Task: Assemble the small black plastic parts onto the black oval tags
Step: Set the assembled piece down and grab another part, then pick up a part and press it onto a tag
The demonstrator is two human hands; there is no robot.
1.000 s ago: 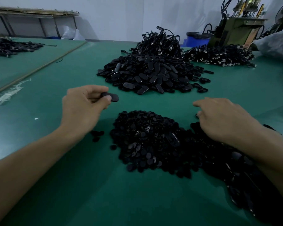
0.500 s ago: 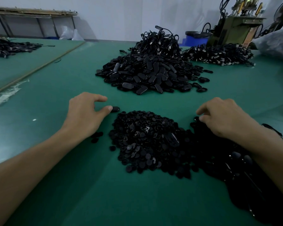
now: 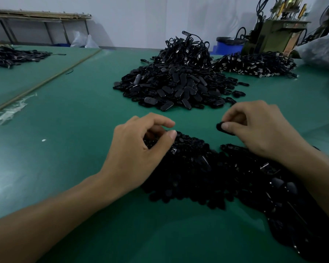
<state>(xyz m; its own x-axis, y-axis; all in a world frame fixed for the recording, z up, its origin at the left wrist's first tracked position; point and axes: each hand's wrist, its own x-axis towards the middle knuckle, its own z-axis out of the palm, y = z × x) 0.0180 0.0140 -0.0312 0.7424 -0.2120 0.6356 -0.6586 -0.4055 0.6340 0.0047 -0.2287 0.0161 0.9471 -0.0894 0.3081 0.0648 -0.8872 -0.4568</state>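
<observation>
Your right hand pinched an oval tag, long axis roughly level, at centre-right of the frame, while just left of it your left hand curled its fingers into the small parts, whether gripping one I could not tell.

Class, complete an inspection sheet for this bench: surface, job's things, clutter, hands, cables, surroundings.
Surface: green table mat.
Job's things: heap of small black round plastic parts nearest; pile of black oval plastic tags beyond.
Clutter: whitish smear at left; white speck.
Hands: left hand curled over the heap, grip unclear; right hand pinches one black oval tag.
Cables: tangled black cords behind the tags; black cables by olive-green machine.
Surroundings: blue bin, metal bench, white wall.
</observation>
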